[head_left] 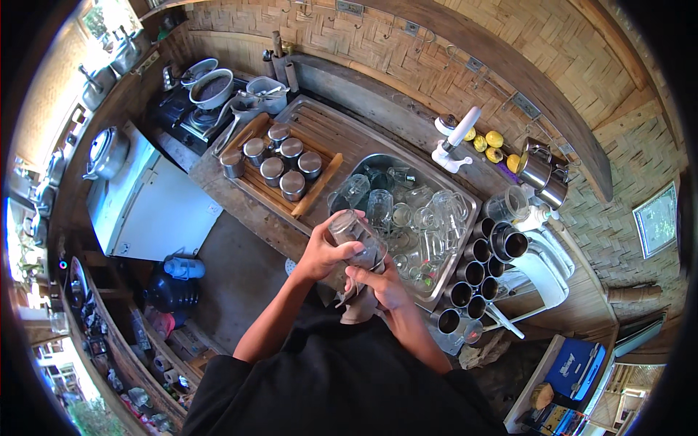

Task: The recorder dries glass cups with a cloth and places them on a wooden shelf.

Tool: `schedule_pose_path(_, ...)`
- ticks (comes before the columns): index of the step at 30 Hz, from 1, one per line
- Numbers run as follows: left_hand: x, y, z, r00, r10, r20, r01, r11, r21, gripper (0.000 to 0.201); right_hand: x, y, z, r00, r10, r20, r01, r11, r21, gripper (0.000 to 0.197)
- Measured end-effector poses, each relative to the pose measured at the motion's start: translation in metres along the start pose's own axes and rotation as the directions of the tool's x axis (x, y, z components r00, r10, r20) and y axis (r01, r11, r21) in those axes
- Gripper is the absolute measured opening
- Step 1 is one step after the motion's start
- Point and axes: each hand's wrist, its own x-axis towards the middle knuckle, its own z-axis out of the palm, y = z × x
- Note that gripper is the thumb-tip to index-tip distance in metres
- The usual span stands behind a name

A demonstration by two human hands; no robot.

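One glass (354, 228) between the fingers (346, 251)

We log a kitchen, its walls (291, 35) of woven strips. Evidence: steel sink (440, 176) crowded with clear glasses (379, 208), white tap (459, 134) above it. Beside the sink, a wooden tray (321, 183) of metal cups (293, 186). In the far left corner we note a black stove (161, 114), white pot (211, 89) on it. Yellow fruit (494, 138) along the back ledge. Home or eatery, we cannot tell.
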Motion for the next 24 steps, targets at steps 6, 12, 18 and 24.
schedule_pose_path(6,-0.010,-0.020,-0.010,1.000,0.006,0.014,-0.005,0.997,-0.071,0.082,0.004,-0.009,-0.001,0.993,-0.065,0.097,0.079,0.985,-0.151,0.057)
schedule_pose_path(12,-0.013,-0.013,0.002,0.986,-0.056,-0.156,-0.029,0.868,-0.497,0.067,0.008,-0.001,0.011,0.947,-0.315,0.069,0.258,0.612,-0.748,0.048)
schedule_pose_path(18,0.002,-0.006,0.011,0.883,-0.037,-0.469,-0.063,0.979,-0.196,0.053,0.001,0.006,0.017,0.970,-0.238,0.048,0.221,0.788,-0.574,0.053)
schedule_pose_path(24,0.002,0.007,-0.007,0.976,0.165,-0.146,-0.183,0.975,-0.123,0.055,-0.016,-0.014,0.008,0.981,0.183,0.060,-0.190,0.972,0.138,0.053)
